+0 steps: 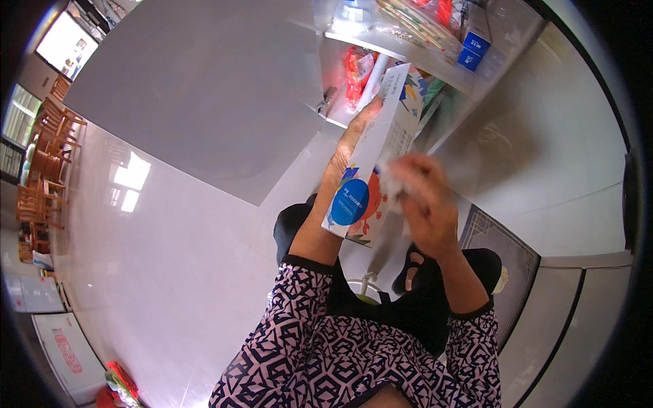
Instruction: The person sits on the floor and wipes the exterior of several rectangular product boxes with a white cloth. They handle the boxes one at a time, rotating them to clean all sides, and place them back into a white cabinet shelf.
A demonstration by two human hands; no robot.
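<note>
A long white cardboard box (pixel 380 137) with colourful printed figures and a blue round patch stands tilted in front of the cupboard. My left hand (pixel 363 120) grips its far end from the left side, with the fingers partly hidden behind it. My right hand (pixel 426 196), blurred, is at the box's right side with a whitish, crumpled thing (pixel 392 178) between the fingers; what it is, I cannot tell.
Beyond the box, an open cupboard shelf (pixel 367 45) holds a blue-ended box (pixel 475 43) and bagged sticks (pixel 416 23). Red packages (pixel 358 74) lie below it. A grey door panel (pixel 214 92) juts out on the left. A dark mat (pixel 502 255) lies at the right.
</note>
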